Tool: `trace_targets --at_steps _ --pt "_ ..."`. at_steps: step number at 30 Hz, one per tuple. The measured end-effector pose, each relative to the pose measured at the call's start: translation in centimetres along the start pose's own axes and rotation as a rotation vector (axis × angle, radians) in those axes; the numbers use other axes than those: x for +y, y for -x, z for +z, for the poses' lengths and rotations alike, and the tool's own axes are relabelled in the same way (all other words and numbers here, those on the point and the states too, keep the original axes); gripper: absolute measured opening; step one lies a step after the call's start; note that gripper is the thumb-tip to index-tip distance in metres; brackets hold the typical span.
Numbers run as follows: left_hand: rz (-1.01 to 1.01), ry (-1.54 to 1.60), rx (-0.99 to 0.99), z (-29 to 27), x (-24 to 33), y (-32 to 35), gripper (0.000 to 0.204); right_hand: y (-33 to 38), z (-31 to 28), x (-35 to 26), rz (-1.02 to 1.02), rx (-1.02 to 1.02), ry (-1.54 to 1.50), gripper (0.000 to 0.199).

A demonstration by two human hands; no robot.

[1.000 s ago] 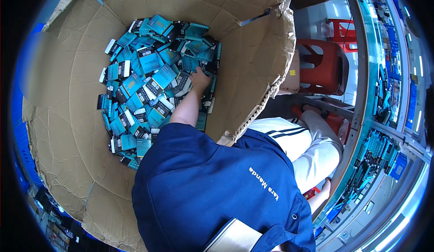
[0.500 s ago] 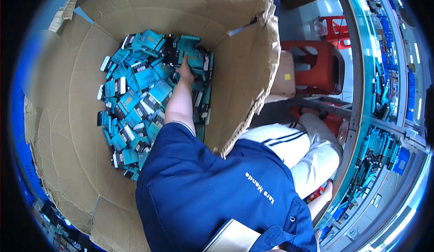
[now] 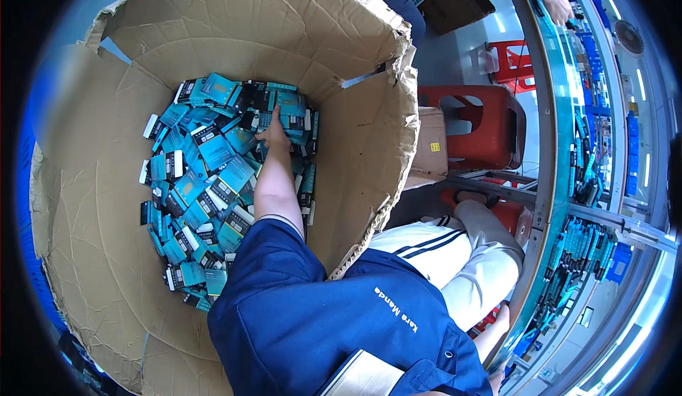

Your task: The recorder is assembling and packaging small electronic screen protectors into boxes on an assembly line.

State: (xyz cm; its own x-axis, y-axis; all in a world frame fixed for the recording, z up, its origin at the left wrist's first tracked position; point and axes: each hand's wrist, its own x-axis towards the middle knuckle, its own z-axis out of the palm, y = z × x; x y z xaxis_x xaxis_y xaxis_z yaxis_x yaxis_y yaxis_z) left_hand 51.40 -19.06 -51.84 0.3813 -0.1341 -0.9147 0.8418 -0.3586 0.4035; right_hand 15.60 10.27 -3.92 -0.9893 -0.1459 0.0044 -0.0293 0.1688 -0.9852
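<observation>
Reaching deeper now, the arm has stretched further into the cardboard box (image 3: 213,34), the hand sliding up the pile toward the far wall.

Biggest first: the box stands tall and torn-edged, its high walls keeping a loose heap of small teal and black packets (image 3: 206,183) pooled at the bottom, jumbled at every angle, likely just tipped in. Over them comes the blue sleeve (image 3: 284,304), then the bare forearm. It's the one hand (image 3: 273,134) in view, and which hand it is I can't quite call. Fingers look fairly flat and only slightly curled, resting on the packets near the top of the heap; whether any packet is actually gripped, I cannot tell.
</observation>
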Motion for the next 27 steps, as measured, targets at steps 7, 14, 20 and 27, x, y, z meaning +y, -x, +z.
trace_targets --at_steps 7,14,20,27 --pt "0.137 -0.075 0.036 0.4 -1.3 -1.7 0.124 -1.2 0.5 -0.2 0.039 0.029 -0.153 0.06" --pt "0.202 -0.058 0.165 -3.4 -0.9 -2.1 0.109 -1.9 1.4 -0.1 0.107 0.019 -0.245 0.062" --pt "0.261 0.024 0.0 -0.7 -0.7 0.8 0.108 -4.0 -0.5 -1.0 0.149 0.119 -0.427 0.062" --pt "-0.093 -0.032 -0.376 -10.1 2.9 5.0 0.073 -5.3 -2.6 0.3 0.271 0.131 -0.558 0.064"
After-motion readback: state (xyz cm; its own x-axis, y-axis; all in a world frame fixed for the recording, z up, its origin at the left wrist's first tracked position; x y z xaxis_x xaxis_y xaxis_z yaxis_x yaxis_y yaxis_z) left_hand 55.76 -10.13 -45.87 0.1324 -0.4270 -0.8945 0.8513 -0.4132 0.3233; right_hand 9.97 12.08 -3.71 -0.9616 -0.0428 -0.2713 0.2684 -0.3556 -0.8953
